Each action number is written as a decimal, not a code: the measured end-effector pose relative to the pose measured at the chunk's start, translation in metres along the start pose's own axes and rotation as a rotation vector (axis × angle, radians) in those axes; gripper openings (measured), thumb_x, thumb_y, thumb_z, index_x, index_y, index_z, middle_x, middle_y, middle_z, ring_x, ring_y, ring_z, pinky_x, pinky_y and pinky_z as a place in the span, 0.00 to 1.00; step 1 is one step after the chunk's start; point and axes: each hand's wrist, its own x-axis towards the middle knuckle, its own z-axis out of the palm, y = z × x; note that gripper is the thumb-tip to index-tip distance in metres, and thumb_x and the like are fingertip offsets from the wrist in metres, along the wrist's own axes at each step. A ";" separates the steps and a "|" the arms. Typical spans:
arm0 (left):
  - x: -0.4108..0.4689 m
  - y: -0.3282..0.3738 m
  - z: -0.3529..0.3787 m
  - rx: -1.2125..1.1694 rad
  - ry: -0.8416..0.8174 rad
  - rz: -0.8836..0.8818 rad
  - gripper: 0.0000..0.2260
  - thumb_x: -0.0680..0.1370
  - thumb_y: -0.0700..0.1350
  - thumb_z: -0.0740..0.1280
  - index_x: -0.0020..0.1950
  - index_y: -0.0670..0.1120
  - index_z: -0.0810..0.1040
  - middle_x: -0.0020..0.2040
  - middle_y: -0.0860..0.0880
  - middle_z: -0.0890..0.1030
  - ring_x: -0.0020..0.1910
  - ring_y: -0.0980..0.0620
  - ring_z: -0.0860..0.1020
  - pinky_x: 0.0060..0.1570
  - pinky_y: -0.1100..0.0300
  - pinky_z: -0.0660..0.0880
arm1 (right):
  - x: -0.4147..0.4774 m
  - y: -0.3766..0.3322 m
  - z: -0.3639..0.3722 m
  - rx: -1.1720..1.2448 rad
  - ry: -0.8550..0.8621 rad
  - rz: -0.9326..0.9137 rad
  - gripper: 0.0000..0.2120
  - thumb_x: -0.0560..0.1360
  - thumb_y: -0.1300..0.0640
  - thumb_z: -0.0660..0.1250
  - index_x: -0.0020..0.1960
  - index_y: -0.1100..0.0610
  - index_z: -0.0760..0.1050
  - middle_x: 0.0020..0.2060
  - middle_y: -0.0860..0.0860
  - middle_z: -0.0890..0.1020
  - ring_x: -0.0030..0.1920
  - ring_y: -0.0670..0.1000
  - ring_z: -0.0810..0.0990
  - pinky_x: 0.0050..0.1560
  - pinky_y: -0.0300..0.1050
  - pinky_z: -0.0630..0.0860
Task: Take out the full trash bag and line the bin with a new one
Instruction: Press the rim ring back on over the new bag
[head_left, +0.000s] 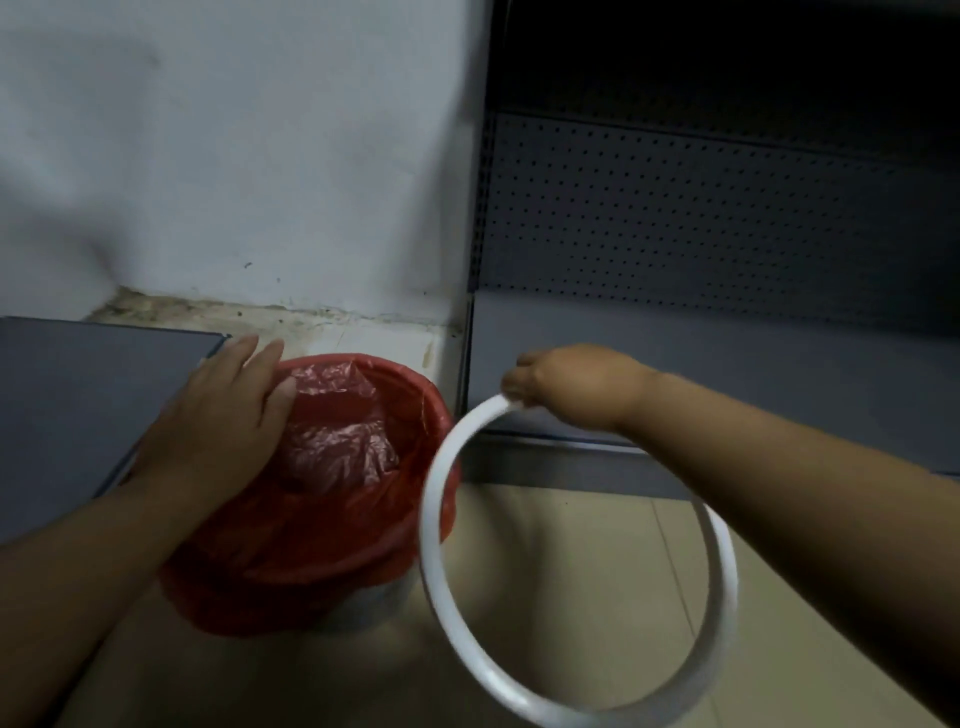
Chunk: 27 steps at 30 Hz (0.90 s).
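A round bin stands on the floor near the wall corner, with only a pale strip of its side showing. A red trash bag lines it, folded over the rim and hanging down the outside. My left hand lies flat on the bag at the bin's left rim, fingers spread. My right hand pinches the top of a white plastic ring, which hangs in the air to the right of the bin. The ring's left edge overlaps the bin's right side in view.
A grey flat panel lies left of the bin under my left forearm. Dark perforated metal shelving fills the right side, its base close to the bin. A white wall is behind. Beige floor tiles spread in front.
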 end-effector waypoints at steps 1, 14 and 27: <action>0.000 -0.005 -0.003 -0.002 0.006 -0.016 0.28 0.76 0.55 0.48 0.70 0.40 0.66 0.71 0.38 0.66 0.71 0.39 0.63 0.69 0.42 0.59 | 0.007 -0.004 -0.010 0.008 0.017 0.018 0.09 0.79 0.60 0.59 0.57 0.54 0.73 0.46 0.51 0.74 0.42 0.54 0.73 0.39 0.44 0.65; -0.016 -0.059 -0.033 -0.433 -0.005 -0.357 0.20 0.82 0.49 0.47 0.72 0.48 0.64 0.73 0.45 0.65 0.72 0.45 0.62 0.70 0.51 0.58 | 0.113 -0.069 -0.044 -0.013 -0.105 0.327 0.12 0.80 0.56 0.60 0.43 0.62 0.73 0.35 0.54 0.71 0.35 0.54 0.71 0.31 0.43 0.66; -0.016 -0.062 -0.007 -0.539 -0.173 -0.348 0.19 0.82 0.51 0.48 0.70 0.52 0.68 0.71 0.48 0.69 0.68 0.49 0.67 0.59 0.59 0.61 | 0.142 -0.078 -0.012 0.346 -0.097 0.591 0.12 0.77 0.64 0.60 0.35 0.61 0.67 0.34 0.55 0.70 0.37 0.55 0.72 0.39 0.47 0.68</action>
